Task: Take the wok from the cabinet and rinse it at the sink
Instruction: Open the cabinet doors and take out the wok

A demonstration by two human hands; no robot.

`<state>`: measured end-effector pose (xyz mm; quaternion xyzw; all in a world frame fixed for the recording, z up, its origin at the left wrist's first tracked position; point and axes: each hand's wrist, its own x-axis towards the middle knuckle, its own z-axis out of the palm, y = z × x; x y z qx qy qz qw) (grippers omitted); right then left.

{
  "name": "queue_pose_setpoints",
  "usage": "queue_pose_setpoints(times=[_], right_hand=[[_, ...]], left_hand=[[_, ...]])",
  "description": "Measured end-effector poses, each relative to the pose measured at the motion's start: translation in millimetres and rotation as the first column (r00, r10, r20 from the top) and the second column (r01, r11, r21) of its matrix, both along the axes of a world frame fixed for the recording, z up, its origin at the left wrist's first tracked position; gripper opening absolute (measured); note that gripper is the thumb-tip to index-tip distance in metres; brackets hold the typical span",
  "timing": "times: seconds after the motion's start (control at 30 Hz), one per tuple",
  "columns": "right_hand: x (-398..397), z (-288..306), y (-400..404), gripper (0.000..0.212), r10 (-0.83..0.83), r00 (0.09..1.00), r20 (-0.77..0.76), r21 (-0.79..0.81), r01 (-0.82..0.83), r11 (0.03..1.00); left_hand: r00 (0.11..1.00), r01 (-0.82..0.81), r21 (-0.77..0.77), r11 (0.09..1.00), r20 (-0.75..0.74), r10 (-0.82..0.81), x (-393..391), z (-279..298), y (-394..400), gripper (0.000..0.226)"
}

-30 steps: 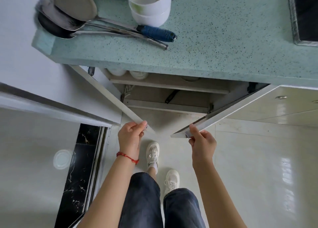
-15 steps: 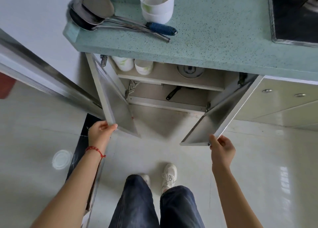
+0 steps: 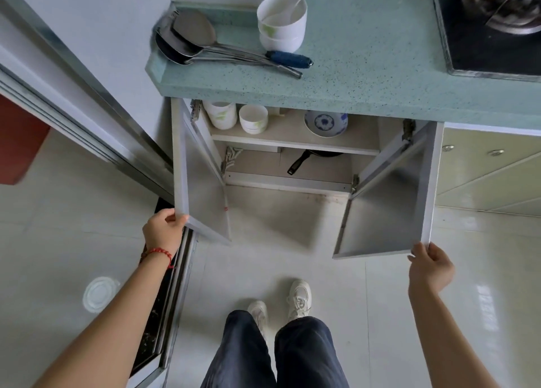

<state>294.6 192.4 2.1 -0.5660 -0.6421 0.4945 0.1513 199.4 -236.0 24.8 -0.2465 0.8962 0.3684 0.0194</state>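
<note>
The cabinet under the green counter stands with both doors swung wide. My left hand [image 3: 164, 232] grips the bottom corner of the left door [image 3: 202, 200]. My right hand [image 3: 431, 266] holds the bottom corner of the right door [image 3: 386, 209]. On the lower shelf lies the black wok [image 3: 320, 153], mostly hidden under the upper shelf, with its black handle [image 3: 298, 164] pointing out toward me.
White bowls [image 3: 234, 116] and a blue-patterned dish [image 3: 325, 123] sit on the upper shelf. On the counter [image 3: 366, 74] lie metal ladles [image 3: 190, 40], stacked white bowls [image 3: 282, 21] and a stove [image 3: 491, 24] at right. A sliding-door frame [image 3: 87, 118] runs along the left. My legs and shoes stand on pale floor tiles.
Both doors swung from nearly closed to wide open, my hands moving apart with them. The view pulled back, revealing the shelves and the wok handle.
</note>
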Motion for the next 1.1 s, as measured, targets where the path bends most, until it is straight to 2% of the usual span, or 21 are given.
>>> queue_pose_setpoints(times=[0.1, 0.13, 0.17, 0.23, 0.3, 0.4, 0.5, 0.6, 0.67, 0.83, 1.1], right_hand=[[11, 8, -10, 0.013, -0.029, 1.0, -0.001, 0.01, 0.029, 1.0], [14, 13, -17, 0.015, -0.014, 1.0, 0.014, 0.016, 0.014, 1.0], [16, 19, -26, 0.027, 0.019, 0.999, 0.046, 0.023, -0.02, 1.0], [19, 33, -49, 0.038, 0.126, 0.989, 0.082, 0.052, -0.131, 0.99], [21, 41, -74, 0.037, 0.285, 0.956, 0.076, 0.091, -0.291, 0.952], [19, 40, -97, 0.039, 0.548, 0.82, 0.167, 0.163, -0.571, 0.805], [8, 39, -106, 0.044, 0.752, 0.557, 0.353, 0.17, -0.828, 0.534], [-10, 31, -99, 0.06, 0.807, 0.402, 0.432, 0.171, -0.916, 0.364], [-27, 25, -88, 0.062, 0.82, 0.345, 0.457, 0.127, -0.938, 0.324], [-72, 1, -60, 0.05, 0.833, 0.274, 0.481, 0.121, -0.962, 0.246], [-133, -71, -42, 0.05, 0.827, 0.258, 0.5, 0.079, -0.964, 0.254]], left_hand=[[0.994, 0.083, -0.184, 0.979, -0.055, -0.095, 11, -1, 7, 0.029], [0.984, 0.144, -0.228, 0.963, -0.074, -0.164, 16, -2, 12, 0.032], [0.965, 0.217, -0.253, 0.943, -0.092, -0.246, 21, -1, 20, 0.035], [0.895, 0.392, -0.287, 0.874, -0.101, -0.435, 31, 1, 41, 0.04], [0.8, 0.547, -0.32, 0.774, -0.073, -0.596, 40, 6, 65, 0.045], [0.688, 0.67, -0.39, 0.632, 0.005, -0.726, 47, 10, 97, 0.043], [0.644, 0.72, -0.427, 0.547, 0.117, -0.756, 41, 10, 114, 0.045], [0.635, 0.728, -0.467, 0.502, 0.182, -0.751, 27, 0, 123, 0.044], [0.644, 0.726, -0.476, 0.497, 0.216, -0.734, 17, -9, 129, 0.049], [0.675, 0.71, -0.473, 0.521, 0.248, -0.695, -16, -31, 147, 0.05], [0.649, 0.751, -0.417, 0.512, 0.321, -0.69, -75, -102, 164, 0.05]])
